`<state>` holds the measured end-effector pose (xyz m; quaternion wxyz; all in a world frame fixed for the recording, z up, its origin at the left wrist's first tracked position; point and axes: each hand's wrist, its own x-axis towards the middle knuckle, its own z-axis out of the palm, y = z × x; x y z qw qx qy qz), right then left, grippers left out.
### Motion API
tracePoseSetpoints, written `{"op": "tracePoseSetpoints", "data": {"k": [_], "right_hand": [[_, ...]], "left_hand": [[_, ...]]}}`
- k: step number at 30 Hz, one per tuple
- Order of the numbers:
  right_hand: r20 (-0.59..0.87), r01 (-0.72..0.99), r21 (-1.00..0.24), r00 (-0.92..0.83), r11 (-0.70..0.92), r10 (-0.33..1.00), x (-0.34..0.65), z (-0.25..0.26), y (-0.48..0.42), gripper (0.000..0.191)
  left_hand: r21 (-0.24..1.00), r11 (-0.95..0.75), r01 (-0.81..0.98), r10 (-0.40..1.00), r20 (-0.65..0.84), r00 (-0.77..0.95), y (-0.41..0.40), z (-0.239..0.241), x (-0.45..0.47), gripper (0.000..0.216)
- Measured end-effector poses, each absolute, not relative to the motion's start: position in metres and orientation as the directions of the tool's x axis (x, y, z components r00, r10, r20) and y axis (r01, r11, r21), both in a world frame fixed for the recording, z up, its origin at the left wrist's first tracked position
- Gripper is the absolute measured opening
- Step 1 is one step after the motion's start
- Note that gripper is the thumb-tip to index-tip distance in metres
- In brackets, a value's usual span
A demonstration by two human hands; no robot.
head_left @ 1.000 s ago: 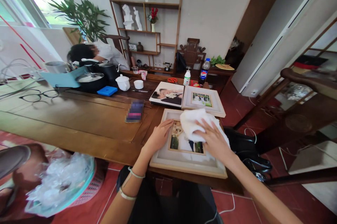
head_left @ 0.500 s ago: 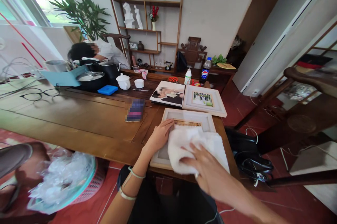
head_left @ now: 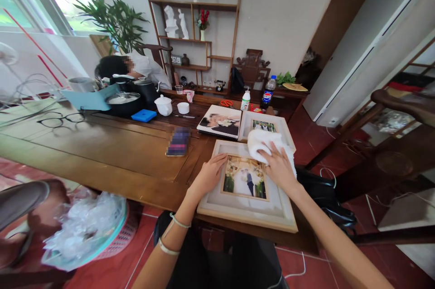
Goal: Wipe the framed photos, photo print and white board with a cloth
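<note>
A light wooden picture frame [head_left: 212, 209] with a photo [head_left: 247, 179] of two people under a floral arch lies flat at the table's near right corner. My left hand [head_left: 210, 173] rests on the frame's left part, fingers stretched out, fingertips near the photo's upper left corner. At the upper right, my right hand [head_left: 281, 167] holds a bunched white towel [head_left: 261, 142] against the frame. The towel covers the frame's top right corner and overlaps a second wooden frame [head_left: 287, 132] behind it. Beside that one lies a photo panel [head_left: 222, 121].
On the wooden table [head_left: 112, 157] lie a phone [head_left: 178, 142], glasses [head_left: 61, 120] and a blue box [head_left: 143, 115]. A cola bottle [head_left: 268, 92] and a white bottle [head_left: 245, 100] stand at the back. A basket [head_left: 117, 241] of plastic wrap is at lower left; a person [head_left: 146, 68] leans on the far side.
My right hand has pushed the towel up and away from me, from the frame's lower right to its upper right corner, uncovering the photo. My left hand stays on the frame.
</note>
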<state>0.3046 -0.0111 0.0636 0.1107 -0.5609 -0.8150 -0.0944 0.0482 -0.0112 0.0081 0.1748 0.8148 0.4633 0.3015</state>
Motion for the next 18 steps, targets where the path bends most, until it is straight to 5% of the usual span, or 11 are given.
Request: {"op": "tracePoseSetpoints", "data": {"k": [5,10,18], "right_hand": [[0.160,0.907,0.022,-0.419,0.421,0.894,0.277,0.063,-0.023,0.070],[-0.016,0.818,-0.110,-0.570,0.565,0.822,0.238,0.065,-0.104,0.064],[-0.036,0.740,-0.269,-0.647,0.616,0.761,0.256,0.083,-0.133,0.071]], "left_hand": [[0.572,-0.497,0.652,0.868,0.328,0.374,-0.012,0.011,0.050,0.045],[0.578,-0.508,0.639,0.861,0.326,0.390,-0.012,0.013,0.050,0.046],[0.573,-0.507,0.644,0.862,0.328,0.387,-0.011,0.009,0.049,0.046]]}}
